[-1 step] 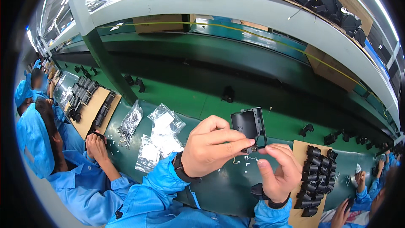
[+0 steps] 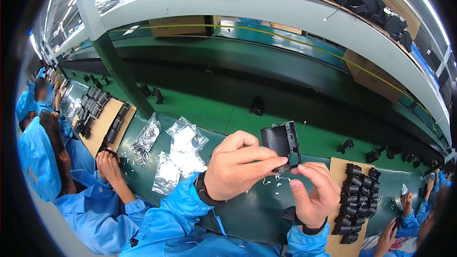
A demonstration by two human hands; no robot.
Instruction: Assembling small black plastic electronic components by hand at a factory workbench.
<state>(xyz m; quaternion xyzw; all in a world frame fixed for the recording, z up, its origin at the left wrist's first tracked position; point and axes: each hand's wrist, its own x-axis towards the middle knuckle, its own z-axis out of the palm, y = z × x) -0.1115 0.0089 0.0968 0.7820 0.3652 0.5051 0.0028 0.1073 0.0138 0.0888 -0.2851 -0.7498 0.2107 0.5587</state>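
In front of me, above the table, my left hand (image 2: 243, 164) pinches a black plastic housing (image 2: 280, 139) between thumb and fingers. The housing is tilted up with its hollow side showing, and a small block with gold-coloured contacts (image 2: 284, 168) sits at its lower edge. My right hand (image 2: 316, 190) is just right of that edge, index fingertip at the housing's lower corner, thumb held apart. Whether that fingertip presses on it I cannot tell. Below the hands, small white bits (image 2: 278, 184) lie on the green table (image 2: 252, 214).
A cardboard sheet (image 2: 335, 166) with rows of black parts (image 2: 354, 200) lies right of my hands. Clear plastic bags (image 2: 183, 150) lie to the left. A co-worker (image 2: 90, 204) works close on my left. Overhead runs a shelf edge (image 2: 266, 2); beyond is a green conveyor belt (image 2: 214, 109).
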